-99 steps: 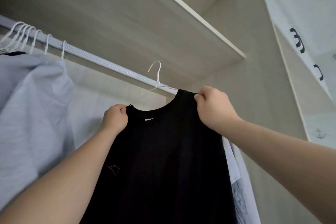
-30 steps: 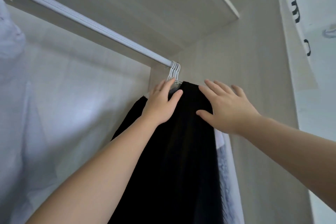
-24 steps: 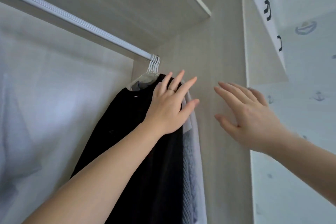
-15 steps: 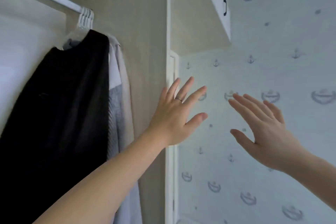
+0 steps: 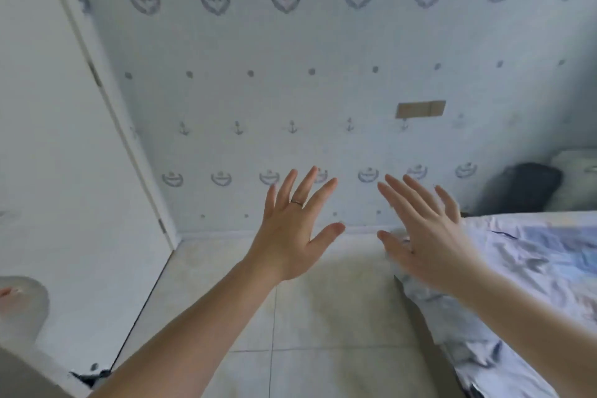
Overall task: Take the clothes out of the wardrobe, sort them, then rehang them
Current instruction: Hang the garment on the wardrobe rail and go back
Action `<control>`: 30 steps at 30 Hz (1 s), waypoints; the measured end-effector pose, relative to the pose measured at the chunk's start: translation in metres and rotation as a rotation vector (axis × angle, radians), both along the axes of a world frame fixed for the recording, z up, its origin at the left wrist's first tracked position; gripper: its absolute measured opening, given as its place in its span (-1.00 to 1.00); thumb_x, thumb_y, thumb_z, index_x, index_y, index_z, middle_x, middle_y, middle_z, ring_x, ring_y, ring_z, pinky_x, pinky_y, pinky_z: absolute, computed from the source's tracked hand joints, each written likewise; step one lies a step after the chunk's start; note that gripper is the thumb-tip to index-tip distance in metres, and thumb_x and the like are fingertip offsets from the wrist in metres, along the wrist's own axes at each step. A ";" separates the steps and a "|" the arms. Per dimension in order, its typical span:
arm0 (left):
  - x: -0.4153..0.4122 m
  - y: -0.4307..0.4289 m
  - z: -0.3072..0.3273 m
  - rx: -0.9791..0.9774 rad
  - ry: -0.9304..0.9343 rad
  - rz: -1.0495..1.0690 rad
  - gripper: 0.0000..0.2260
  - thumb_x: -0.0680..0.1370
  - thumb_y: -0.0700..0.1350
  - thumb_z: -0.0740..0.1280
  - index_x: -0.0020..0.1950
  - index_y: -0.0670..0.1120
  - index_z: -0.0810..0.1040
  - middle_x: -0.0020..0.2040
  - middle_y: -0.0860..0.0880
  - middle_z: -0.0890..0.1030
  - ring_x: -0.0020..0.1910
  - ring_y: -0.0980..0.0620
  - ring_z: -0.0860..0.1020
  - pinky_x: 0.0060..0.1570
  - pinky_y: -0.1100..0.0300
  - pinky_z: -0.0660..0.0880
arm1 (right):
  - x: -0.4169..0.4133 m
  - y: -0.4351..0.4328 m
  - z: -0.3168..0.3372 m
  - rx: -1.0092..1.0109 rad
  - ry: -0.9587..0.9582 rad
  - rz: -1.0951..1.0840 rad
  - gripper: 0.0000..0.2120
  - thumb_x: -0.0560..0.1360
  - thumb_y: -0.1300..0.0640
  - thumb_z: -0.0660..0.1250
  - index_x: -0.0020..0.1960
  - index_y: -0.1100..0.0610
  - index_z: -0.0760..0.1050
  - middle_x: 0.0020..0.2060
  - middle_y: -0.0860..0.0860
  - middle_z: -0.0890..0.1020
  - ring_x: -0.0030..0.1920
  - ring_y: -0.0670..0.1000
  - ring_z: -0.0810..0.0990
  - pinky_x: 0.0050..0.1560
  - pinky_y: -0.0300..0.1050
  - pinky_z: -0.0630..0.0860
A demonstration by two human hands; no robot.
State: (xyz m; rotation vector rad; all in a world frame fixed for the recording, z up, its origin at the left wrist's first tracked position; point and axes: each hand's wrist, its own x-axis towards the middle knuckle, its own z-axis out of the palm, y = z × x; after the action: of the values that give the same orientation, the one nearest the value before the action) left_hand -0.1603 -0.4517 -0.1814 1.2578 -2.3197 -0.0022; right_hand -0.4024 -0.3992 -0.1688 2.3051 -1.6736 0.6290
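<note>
My left hand (image 5: 292, 229) is held out in mid-air with its fingers spread and a ring on one finger; it holds nothing. My right hand (image 5: 423, 229) hangs beside it, also open with straight fingers and empty. Both hands are above the tiled floor (image 5: 310, 317), in front of the patterned wall (image 5: 290, 90). A bed with a crumpled blue and white sheet (image 5: 529, 262) lies at the right, just beyond my right hand. The wardrobe rail and the hung clothes are out of view.
A white door panel (image 5: 58, 139) stands open at the left. A dark cushion-like thing (image 5: 520, 187) sits at the far right by the wall. A pale rounded object (image 5: 19, 310) shows at the left edge. A brown patch (image 5: 420, 109) is on the wall.
My view has swung right and down, away from the wardrobe and the hung black garment, to the wall, floor and bed. Both hands left the garment and stay open.
</note>
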 end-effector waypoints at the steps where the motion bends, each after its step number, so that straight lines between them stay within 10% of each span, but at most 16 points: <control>1: -0.016 -0.006 -0.016 0.045 0.000 -0.025 -0.39 0.57 0.40 -0.08 0.59 0.28 -0.08 0.63 0.17 -0.18 0.56 0.10 -0.36 0.53 -0.13 -0.28 | -0.015 0.001 -0.016 0.041 -0.003 -0.041 -0.33 0.54 -0.27 -0.02 0.58 -0.02 0.10 0.56 -0.08 0.15 0.57 0.00 0.02 0.52 0.22 -0.06; 30: -0.454 -0.286 -0.217 0.704 -0.315 -0.703 -0.37 0.53 0.42 -0.03 0.58 0.31 -0.08 0.62 0.22 -0.11 0.55 0.19 -0.30 0.54 -0.05 -0.21 | -0.328 -0.111 -0.221 0.552 -0.346 -1.101 -0.33 0.58 -0.30 0.02 0.58 -0.15 -0.16 0.58 -0.17 -0.03 0.57 -0.05 -0.15 0.47 0.09 -0.35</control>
State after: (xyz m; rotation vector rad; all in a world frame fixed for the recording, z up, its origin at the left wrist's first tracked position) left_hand -0.6139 -0.7380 -0.3981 0.6515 -3.0559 -0.9892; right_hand -0.7301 -0.5101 -0.3897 1.1089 -3.1245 0.3160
